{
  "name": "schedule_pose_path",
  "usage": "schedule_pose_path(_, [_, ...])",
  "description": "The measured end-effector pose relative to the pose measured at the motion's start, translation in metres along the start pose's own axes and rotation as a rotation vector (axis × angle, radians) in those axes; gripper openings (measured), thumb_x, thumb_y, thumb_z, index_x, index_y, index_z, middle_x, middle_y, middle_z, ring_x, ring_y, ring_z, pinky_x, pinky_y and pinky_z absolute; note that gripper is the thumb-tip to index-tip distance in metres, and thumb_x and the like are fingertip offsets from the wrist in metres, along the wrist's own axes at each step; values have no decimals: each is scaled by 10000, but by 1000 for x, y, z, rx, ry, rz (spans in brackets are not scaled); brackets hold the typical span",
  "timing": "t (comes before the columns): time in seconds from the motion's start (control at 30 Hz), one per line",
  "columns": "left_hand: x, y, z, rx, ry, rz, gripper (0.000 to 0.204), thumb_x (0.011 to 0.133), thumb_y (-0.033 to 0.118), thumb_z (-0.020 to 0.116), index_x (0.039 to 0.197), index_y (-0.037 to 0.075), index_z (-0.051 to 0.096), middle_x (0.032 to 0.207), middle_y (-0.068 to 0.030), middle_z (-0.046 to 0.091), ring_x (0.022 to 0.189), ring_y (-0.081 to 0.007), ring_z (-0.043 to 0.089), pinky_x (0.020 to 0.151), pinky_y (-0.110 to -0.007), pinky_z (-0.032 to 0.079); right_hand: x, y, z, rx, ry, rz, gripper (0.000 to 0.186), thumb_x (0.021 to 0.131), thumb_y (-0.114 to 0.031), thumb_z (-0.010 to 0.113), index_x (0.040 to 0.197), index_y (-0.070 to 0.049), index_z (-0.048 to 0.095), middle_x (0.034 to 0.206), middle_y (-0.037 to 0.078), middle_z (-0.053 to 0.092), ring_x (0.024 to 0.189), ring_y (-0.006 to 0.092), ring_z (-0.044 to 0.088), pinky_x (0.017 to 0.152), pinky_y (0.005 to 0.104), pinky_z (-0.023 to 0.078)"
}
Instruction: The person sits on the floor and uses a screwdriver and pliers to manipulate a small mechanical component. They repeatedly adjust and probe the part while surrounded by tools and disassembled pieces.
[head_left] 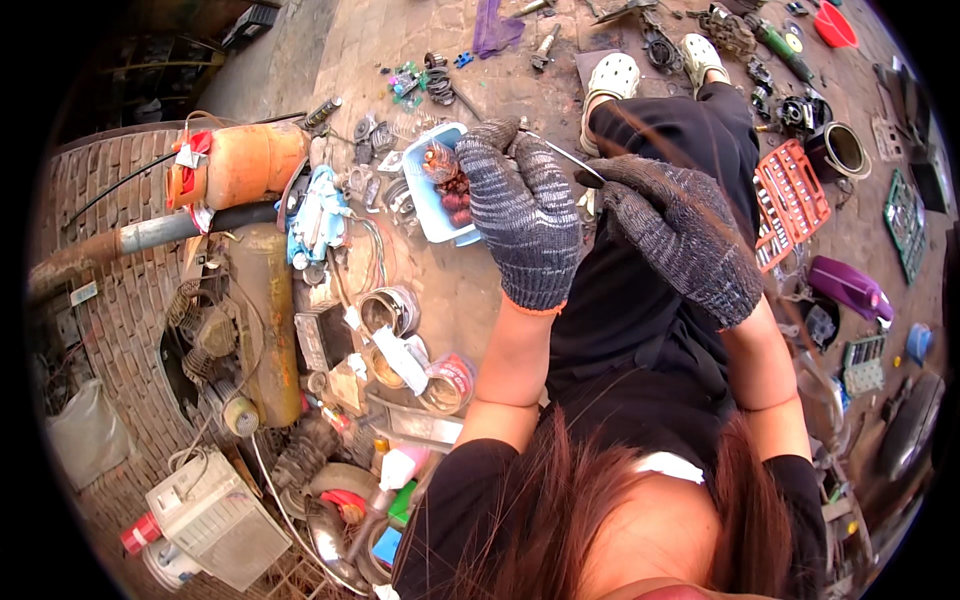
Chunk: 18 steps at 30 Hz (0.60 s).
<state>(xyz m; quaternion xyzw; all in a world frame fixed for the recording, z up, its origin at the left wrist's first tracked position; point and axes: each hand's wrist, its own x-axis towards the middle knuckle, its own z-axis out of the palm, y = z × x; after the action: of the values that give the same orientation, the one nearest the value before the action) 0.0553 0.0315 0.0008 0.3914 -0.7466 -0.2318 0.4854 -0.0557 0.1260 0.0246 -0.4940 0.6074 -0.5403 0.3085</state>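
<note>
Dark grey knitted gloves with orange cuffs cover both hands, raised over my lap. A thin, shiny metal rod (565,155) slants between them. My right hand (685,235) is closed, pinching the rod's lower end, where a small dark part shows at the fingertips. My left hand (522,215) is closed too, its fingertips curled by the rod's upper end around a small brownish piece that I cannot make out. Just left of that hand, partly behind it, sits a light blue plastic basket (425,205) with dark red coils and a coppery bundle (440,162) inside.
Left stand an orange gas cylinder (250,165), a yellowish cylinder (262,320) and several open cans (388,312). Right lie an orange-red socket set case (795,200), a purple bottle (845,285) and a dark pot (838,150). Metal parts and a green angle grinder (785,50) litter the far floor.
</note>
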Motion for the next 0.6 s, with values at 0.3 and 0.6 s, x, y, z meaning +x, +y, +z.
schedule_pose_path(0.3, [2, -8, -2, 6, 36, 12, 201, 840, -3, 506, 1038, -33, 498, 910, -163, 551, 818, -270, 555, 780, -352, 439, 6, 16, 7, -45, -13, -122, 258, 869, -160, 537, 1019, 37, 608, 760, 170, 628, 663, 291, 613, 591, 330, 466])
schedule_pose_path(0.6, [6, -10, 13, 42, 128, -143, 205, 860, 59, 509, 1056, 0, 497, 961, -134, 546, 891, -253, 533, 839, -350, 398, 0, 22, 59, -35, 171, 71, 273, 862, -62, 514, 1114, 23, 576, 1029, 209, 617, 965, 297, 611, 846, 333, 457])
